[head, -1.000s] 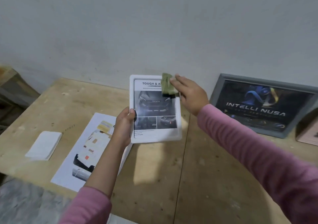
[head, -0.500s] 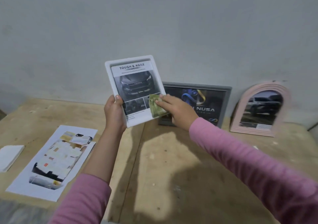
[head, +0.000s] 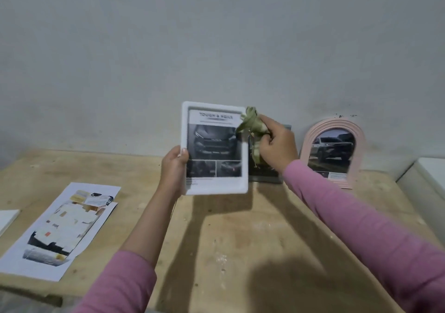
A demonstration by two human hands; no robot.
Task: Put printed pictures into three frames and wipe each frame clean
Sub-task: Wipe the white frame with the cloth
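Step in hand: wiping of the white frame (head: 215,148), judged the last of three; picture already seated behind its front.
Left hand (head: 173,167): clamped on the frame's left edge, thumb over the front rim; frame held upright, clear of the table (head: 240,240).
Right hand (head: 277,144): fingers curled tight round the cloth (head: 252,126), bunched, a loose tail hanging below the fist.
Cloth contact: only at the frame's upper right corner, just left of the right hand; touching or barely apart, blur prevents a ruling.
Other frames: grey frame (head: 267,178) directly behind the right hand, mostly hidden; pink frame (head: 332,152) to its right, leaning on the wall, picture in place.
Leftovers: paper (head: 62,228) on the table, well left of the left hand.
Next move, judged: finish the right rim and corner, then stand the frame beside the others; steady left grip needed against the wiping pressure.
Change: half a second earlier, cloth pressed flat on the glass near the lower right; now lifted to the top corner and crumpled. Frame carried rightward, covering more of the grey frame.
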